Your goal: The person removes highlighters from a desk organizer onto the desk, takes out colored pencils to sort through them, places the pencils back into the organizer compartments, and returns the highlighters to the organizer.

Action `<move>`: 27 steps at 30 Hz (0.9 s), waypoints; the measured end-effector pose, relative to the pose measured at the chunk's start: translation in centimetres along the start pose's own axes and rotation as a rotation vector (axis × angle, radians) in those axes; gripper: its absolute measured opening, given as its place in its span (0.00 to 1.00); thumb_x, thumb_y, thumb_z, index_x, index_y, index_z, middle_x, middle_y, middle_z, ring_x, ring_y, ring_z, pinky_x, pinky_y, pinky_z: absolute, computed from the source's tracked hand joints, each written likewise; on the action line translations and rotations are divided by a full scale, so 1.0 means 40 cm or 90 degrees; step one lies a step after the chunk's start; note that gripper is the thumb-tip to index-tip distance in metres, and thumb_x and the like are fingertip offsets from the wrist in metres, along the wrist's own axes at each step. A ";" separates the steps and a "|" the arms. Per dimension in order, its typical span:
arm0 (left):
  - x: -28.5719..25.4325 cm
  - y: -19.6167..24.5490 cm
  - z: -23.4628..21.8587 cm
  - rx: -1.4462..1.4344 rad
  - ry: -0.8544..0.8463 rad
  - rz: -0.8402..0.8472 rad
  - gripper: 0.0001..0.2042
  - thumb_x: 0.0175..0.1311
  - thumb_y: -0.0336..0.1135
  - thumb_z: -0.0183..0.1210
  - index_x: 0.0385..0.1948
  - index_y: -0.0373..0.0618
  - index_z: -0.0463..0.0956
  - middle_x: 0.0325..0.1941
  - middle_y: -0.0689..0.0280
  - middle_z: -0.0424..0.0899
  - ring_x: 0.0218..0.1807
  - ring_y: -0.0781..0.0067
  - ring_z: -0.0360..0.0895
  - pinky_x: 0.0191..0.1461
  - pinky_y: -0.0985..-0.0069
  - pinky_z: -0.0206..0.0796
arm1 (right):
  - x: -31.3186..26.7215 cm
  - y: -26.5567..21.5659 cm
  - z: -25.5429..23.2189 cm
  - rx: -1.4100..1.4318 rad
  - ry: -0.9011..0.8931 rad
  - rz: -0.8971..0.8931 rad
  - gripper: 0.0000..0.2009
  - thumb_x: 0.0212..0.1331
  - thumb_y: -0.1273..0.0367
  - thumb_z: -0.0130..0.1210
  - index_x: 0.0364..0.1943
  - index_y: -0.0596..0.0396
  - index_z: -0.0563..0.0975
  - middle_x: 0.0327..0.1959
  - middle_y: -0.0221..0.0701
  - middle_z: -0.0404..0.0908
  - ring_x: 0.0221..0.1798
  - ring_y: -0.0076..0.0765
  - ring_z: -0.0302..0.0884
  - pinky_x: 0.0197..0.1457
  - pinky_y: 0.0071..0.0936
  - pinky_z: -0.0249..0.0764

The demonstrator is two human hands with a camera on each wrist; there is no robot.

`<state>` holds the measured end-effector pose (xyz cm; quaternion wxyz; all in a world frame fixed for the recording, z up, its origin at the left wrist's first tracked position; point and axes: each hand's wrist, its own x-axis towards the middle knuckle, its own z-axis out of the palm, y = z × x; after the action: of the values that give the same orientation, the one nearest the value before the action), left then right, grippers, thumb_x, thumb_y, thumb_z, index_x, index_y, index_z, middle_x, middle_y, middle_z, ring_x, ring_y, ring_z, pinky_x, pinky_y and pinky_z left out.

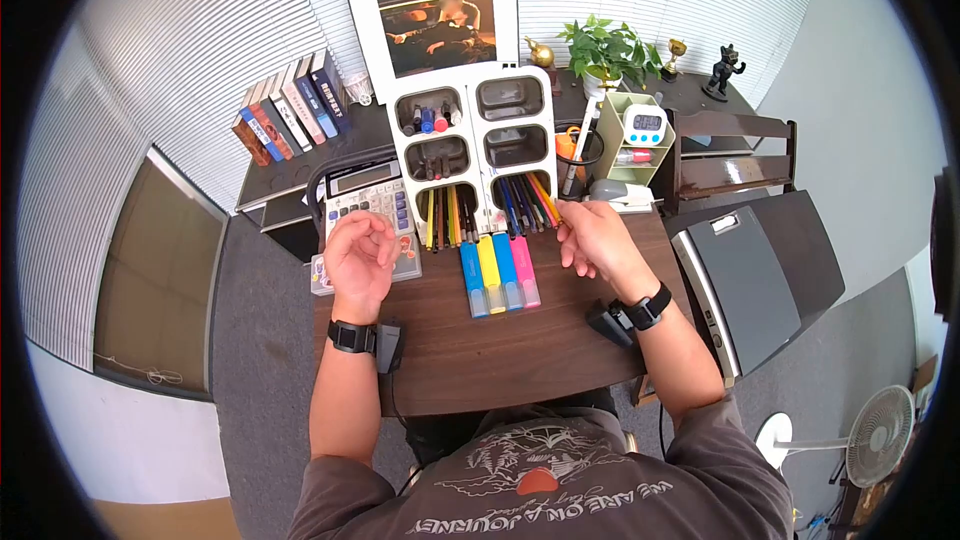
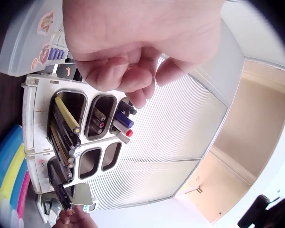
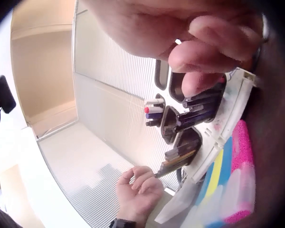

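A white organizer (image 1: pixel 477 155) holds coloured pencils (image 1: pixel 452 218) in its lower left compartment and more pencils (image 1: pixel 522 204) in the lower right one. My right hand (image 1: pixel 598 240) is at the outer edge of the lower right compartment, thumb and forefinger at the end of a pencil there; its other fingers bend inward. The left wrist view shows those fingertips (image 2: pixel 72 214) against the pencil ends. Over the calculator (image 1: pixel 345 202) hangs my left hand (image 1: pixel 360 255), palm up, fingers loosely curled around nothing. Several highlighters (image 1: pixel 498 275) lie side by side before the organizer.
Behind the left side stand several books (image 1: pixel 290 110). To the right are a mesh pen cup (image 1: pixel 580 155), a green holder with a timer (image 1: pixel 645 125), and a white stapler-like object (image 1: pixel 620 195). A plant (image 1: pixel 610 50) and figurines stand at the back. A clear box (image 1: pixel 408 260) lies near my left hand.
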<state>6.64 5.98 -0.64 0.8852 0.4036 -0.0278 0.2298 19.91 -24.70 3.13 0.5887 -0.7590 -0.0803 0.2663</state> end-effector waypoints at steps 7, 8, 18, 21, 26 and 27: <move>0.000 0.001 0.005 0.005 -0.013 0.000 0.10 0.66 0.33 0.51 0.31 0.35 0.77 0.30 0.53 0.81 0.16 0.72 0.63 0.22 0.73 0.55 | 0.002 0.004 -0.002 0.103 -0.046 0.022 0.16 0.70 0.62 0.51 0.23 0.54 0.73 0.11 0.32 0.74 0.06 0.23 0.63 0.07 0.21 0.54; 0.000 0.002 0.005 0.008 -0.014 0.001 0.10 0.66 0.33 0.51 0.31 0.35 0.77 0.30 0.53 0.81 0.16 0.72 0.63 0.22 0.73 0.55 | 0.000 0.003 -0.002 0.103 -0.046 0.022 0.16 0.70 0.62 0.51 0.23 0.54 0.73 0.11 0.32 0.74 0.06 0.23 0.63 0.07 0.21 0.54; 0.000 0.000 0.006 0.002 -0.020 0.002 0.10 0.67 0.33 0.51 0.31 0.35 0.77 0.30 0.53 0.81 0.16 0.72 0.63 0.23 0.74 0.55 | -0.002 0.004 -0.003 0.112 -0.051 0.016 0.16 0.68 0.62 0.51 0.22 0.54 0.73 0.10 0.31 0.73 0.06 0.22 0.62 0.08 0.22 0.52; 0.000 0.001 0.007 -0.013 -0.018 -0.005 0.10 0.65 0.32 0.50 0.30 0.35 0.77 0.30 0.53 0.82 0.17 0.72 0.65 0.22 0.74 0.56 | 0.001 0.008 -0.006 0.115 -0.051 0.013 0.15 0.66 0.62 0.51 0.23 0.55 0.73 0.10 0.31 0.73 0.06 0.22 0.62 0.08 0.22 0.52; 0.000 0.002 0.005 -0.009 -0.017 -0.008 0.10 0.65 0.32 0.50 0.30 0.35 0.77 0.30 0.53 0.82 0.17 0.72 0.65 0.23 0.74 0.56 | 0.004 0.010 -0.004 0.125 -0.050 0.008 0.16 0.67 0.61 0.51 0.23 0.55 0.73 0.10 0.32 0.73 0.06 0.23 0.60 0.08 0.23 0.50; 0.000 0.001 0.005 -0.009 -0.017 -0.007 0.10 0.65 0.32 0.50 0.30 0.35 0.77 0.30 0.53 0.82 0.17 0.72 0.65 0.23 0.74 0.56 | 0.005 0.010 -0.004 0.129 -0.048 0.012 0.17 0.67 0.61 0.51 0.23 0.55 0.73 0.10 0.32 0.72 0.05 0.23 0.59 0.08 0.23 0.50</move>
<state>6.64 5.85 -0.46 0.8889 0.4005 -0.0388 0.2192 20.08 -24.87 2.72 0.6562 -0.6860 -0.0679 0.3069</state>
